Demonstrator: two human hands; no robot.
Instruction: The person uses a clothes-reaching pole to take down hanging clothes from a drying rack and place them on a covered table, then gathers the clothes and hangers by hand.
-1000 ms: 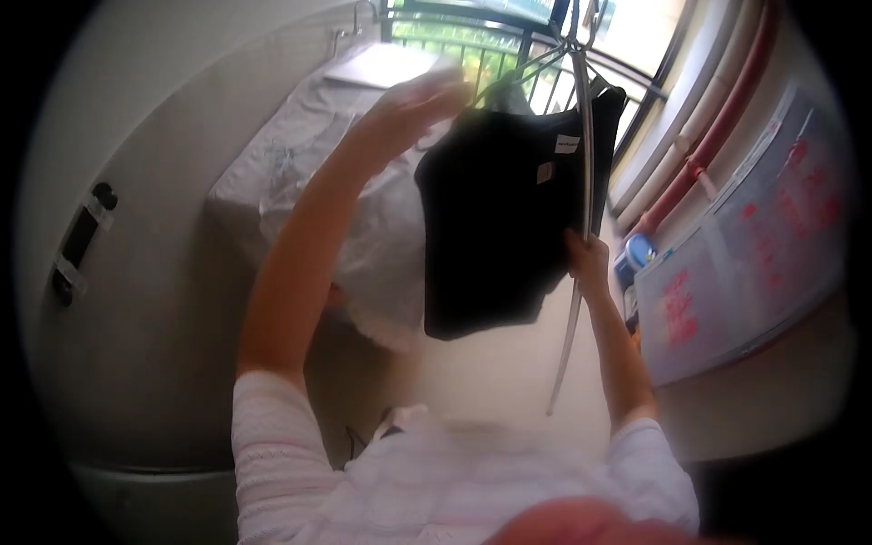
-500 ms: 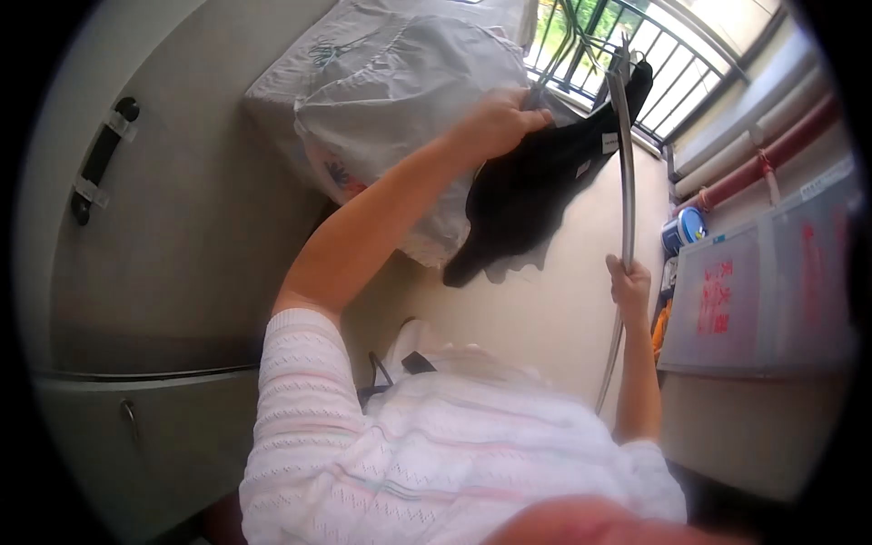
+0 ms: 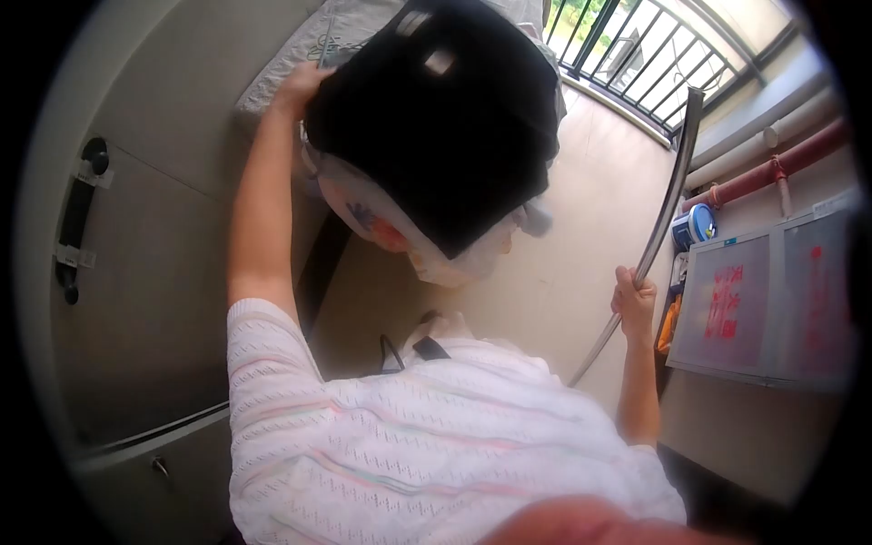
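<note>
My left hand (image 3: 302,86) is closed at the far left edge of a black garment (image 3: 436,127), apparently around the hangers it hangs from. The garment spreads broad and dark, with a small pale label near its top. Thin hanger hooks (image 3: 325,41) show faintly above my fingers. My right hand (image 3: 634,300) grips a long, slightly curved-looking metal pole (image 3: 670,200); its upper end points at the railing and its lower end runs down beside my body. Behind the garment, a whitish cover with a coloured print (image 3: 381,232) is partly hidden.
A black railing (image 3: 627,64) closes off the far end. On the right are a red pipe (image 3: 799,163), a blue-and-white bucket (image 3: 696,227) and a grey box with red lettering (image 3: 727,304). A door with a black handle (image 3: 80,218) stands at the left.
My left hand has moved left with the black garment, pulling it away from the pole's tip. The pole's upper end has shifted right and now carries nothing visible.
</note>
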